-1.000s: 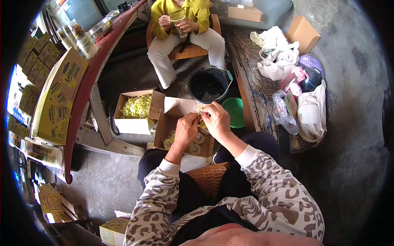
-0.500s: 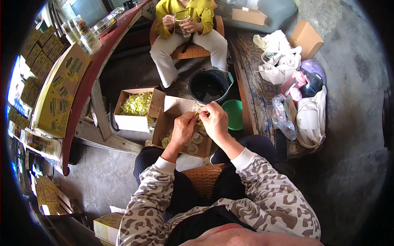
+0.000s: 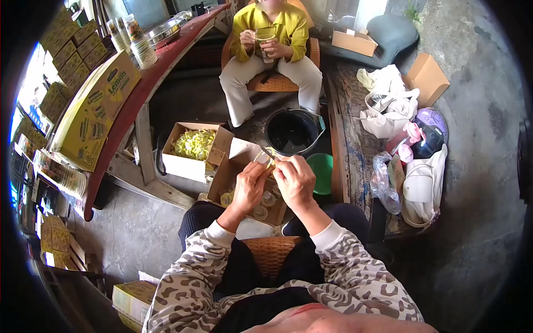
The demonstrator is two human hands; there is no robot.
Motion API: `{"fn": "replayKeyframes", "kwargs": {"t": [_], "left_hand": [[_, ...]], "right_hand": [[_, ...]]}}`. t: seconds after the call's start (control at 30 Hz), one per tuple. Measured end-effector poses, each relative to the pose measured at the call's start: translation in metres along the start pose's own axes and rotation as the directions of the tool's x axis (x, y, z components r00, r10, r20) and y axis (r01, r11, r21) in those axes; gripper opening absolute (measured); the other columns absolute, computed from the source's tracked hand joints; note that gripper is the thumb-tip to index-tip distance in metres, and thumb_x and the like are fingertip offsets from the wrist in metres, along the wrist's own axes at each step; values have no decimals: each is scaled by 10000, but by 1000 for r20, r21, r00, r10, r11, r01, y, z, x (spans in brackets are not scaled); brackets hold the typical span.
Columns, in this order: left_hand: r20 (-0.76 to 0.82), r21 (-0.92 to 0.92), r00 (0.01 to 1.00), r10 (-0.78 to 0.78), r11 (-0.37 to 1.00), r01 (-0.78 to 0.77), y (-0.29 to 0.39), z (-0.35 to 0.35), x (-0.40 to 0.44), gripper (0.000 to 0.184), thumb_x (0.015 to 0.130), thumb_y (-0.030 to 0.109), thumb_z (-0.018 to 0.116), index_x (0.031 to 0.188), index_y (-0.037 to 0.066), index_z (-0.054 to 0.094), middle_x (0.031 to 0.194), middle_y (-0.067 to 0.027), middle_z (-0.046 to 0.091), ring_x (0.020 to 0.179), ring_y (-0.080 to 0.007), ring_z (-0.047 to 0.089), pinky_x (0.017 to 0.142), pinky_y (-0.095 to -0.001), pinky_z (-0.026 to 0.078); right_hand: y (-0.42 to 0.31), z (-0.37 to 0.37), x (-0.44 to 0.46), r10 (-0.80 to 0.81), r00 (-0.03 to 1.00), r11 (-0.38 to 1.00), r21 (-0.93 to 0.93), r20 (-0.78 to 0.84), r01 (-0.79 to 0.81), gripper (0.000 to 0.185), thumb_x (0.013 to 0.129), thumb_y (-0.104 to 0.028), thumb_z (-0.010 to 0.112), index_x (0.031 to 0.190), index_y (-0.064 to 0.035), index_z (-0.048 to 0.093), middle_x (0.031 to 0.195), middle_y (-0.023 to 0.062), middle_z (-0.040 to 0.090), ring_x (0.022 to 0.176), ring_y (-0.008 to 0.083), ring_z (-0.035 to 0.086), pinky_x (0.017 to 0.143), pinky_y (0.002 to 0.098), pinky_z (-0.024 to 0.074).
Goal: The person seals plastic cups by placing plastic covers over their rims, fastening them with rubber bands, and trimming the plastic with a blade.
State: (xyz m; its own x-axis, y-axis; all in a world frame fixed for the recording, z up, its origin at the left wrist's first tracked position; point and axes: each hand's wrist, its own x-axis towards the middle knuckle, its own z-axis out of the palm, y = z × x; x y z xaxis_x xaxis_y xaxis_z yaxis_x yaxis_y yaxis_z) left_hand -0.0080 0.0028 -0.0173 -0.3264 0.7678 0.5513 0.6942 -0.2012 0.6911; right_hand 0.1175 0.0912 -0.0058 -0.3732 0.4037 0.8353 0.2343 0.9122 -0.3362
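My left hand and my right hand are close together above an open cardboard box. Both have closed fingers at a small clear cup with a yellowish rim, partly hidden by the fingers. Each hand pinches at its near edge; the exact grip is too small to make out. Inside the box below are several clear plastic cups. Left of it, a white-sided box holds a heap of yellow-green strips.
A black bucket and a green basin stand beyond my hands. A seated person opposite holds a cup. Left is a red-edged table with a lemon carton; right, a bench with bags and a helmet.
The view has shifted, so the surroundings sit lower and farther right. My hands remain together at the cup, with small finger movements and a little more space between them.
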Motion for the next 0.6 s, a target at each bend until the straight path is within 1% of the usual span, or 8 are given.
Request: {"fn": "replayKeyframes", "kwargs": {"t": [0.13, 0.23, 0.3, 0.33, 0.37, 0.43, 0.5, 0.6], "left_hand": [[-38, -2, 998, -55, 998, 55, 6, 7, -5, 127, 879, -30, 626, 1002, -33, 659, 845, -177, 631, 741, -362, 625, 684, -394, 501], [-73, 11, 993, -92, 996, 93, 4, 10, -6, 94, 851, -50, 626, 940, -21, 643, 840, -179, 621, 797, -390, 607, 686, -436, 493], [-39, 107, 998, 57, 993, -52, -1, 9, -10, 132, 816, -67, 623, 931, -10, 652, 825, -170, 608, 814, -388, 598, 707, -445, 501], [4, 116, 998, 66, 991, -66, 3, 9, -13, 136, 788, -75, 622, 905, -7, 639, 825, -161, 593, 844, -376, 587, 731, -443, 503], [-8, 120, 998, 62, 991, -61, 6, 9, -15, 136, 788, -75, 622, 905, -7, 639, 825, -161, 593, 844, -376, 587, 731, -443, 503], [-36, 101, 997, 68, 993, -64, 14, 6, -14, 133, 791, -75, 625, 907, -11, 628, 844, -155, 589, 864, -365, 580, 741, -438, 498], [-56, 123, 997, 58, 991, -51, 5, -1, -12, 139, 802, -62, 625, 931, -10, 632, 851, -156, 585, 867, -359, 573, 750, -435, 497], [-55, 190, 998, 32, 982, -21, -6, -8, -10, 168, 841, -24, 639, 1007, -21, 660, 929, -150, 638, 921, -346, 603, 796, -411, 508]], "right_hand": [[2, 11, -7, 2, 999, 998, -58, 42, 1, 155, 787, -66, 720, 925, -68, 650, 790, 64, 527, 725, 256, 579, 638, 392, 488], [3, 13, -7, -4, 997, 998, -62, 74, 8, 125, 809, -66, 699, 920, -70, 643, 798, 71, 528, 740, 269, 580, 650, 403, 486], [11, 16, -8, 77, 993, 992, -105, 88, -68, 122, 809, -53, 690, 917, -74, 637, 802, 84, 534, 755, 286, 585, 658, 406, 484], [20, 17, -6, 121, 990, 986, -120, 73, -112, 136, 802, -58, 706, 918, -89, 644, 804, 90, 542, 775, 294, 590, 658, 415, 483], [27, 20, -2, 153, 988, 984, -96, -11, -153, 116, 793, -36, 715, 881, -77, 651, 778, 96, 563, 735, 299, 602, 629, 413, 487], [32, 20, 1, 326, 944, 935, 164, -56, -314, 87, 794, -2, 708, 848, -50, 659, 754, 105, 596, 669, 289, 620, 589, 393, 491], [34, 14, 1, 347, 937, 914, 239, -41, -328, 101, 788, 45, 697, 852, -22, 658, 748, 102, 611, 625, 238, 640, 553, 353, 490], [25, 5, 1, 312, 950, 908, 294, 1, -298, 109, 782, 46, 707, 846, -23, 651, 765, 94, 611, 622, 223, 639, 540, 350, 487]]}}
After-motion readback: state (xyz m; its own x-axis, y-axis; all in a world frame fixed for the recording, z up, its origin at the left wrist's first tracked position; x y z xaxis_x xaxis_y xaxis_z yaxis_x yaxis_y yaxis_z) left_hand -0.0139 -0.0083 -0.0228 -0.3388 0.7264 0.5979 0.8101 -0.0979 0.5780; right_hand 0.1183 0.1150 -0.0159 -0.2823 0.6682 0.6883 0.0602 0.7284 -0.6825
